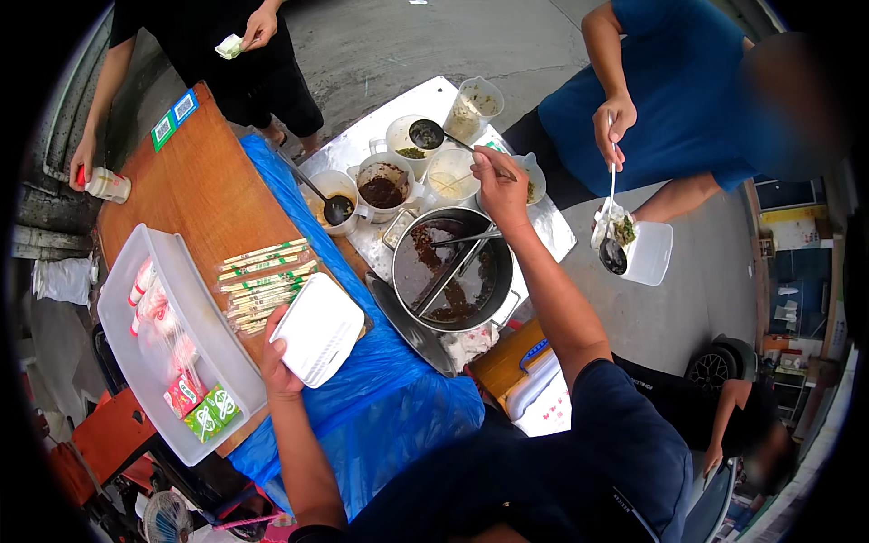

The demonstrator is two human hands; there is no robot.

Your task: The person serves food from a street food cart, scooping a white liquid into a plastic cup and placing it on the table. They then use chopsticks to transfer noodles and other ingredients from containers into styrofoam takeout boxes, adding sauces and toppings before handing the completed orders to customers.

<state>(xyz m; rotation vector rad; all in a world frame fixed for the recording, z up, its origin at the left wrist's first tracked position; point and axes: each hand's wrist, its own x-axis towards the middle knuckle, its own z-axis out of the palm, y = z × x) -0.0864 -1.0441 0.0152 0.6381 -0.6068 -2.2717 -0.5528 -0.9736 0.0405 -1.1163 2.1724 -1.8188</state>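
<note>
My left hand (282,363) grips a white lidded takeaway container (322,329) above the blue plastic sheet (414,407). In my right hand (501,180) is the handle of a black ladle (427,134), whose bowl hangs over a pitcher with chopped greens (409,151). Beside it stand a pitcher of dark red-brown sauce (383,190), a pitcher with a pale substance (449,178) and a pitcher (333,203) holding another black ladle. Below my right hand, a metal pot (441,237) of dark liquid holds tongs or similar utensils. Wrapped chopsticks (265,282) lie left of the container.
A translucent plastic bin (197,326) holds bottles and drink cartons. A person across the wooden table (224,183) touches a bottle (108,184). At right, a person in blue spoons food in an open container (648,251). The pot lid (411,326) leans beside the pot.
</note>
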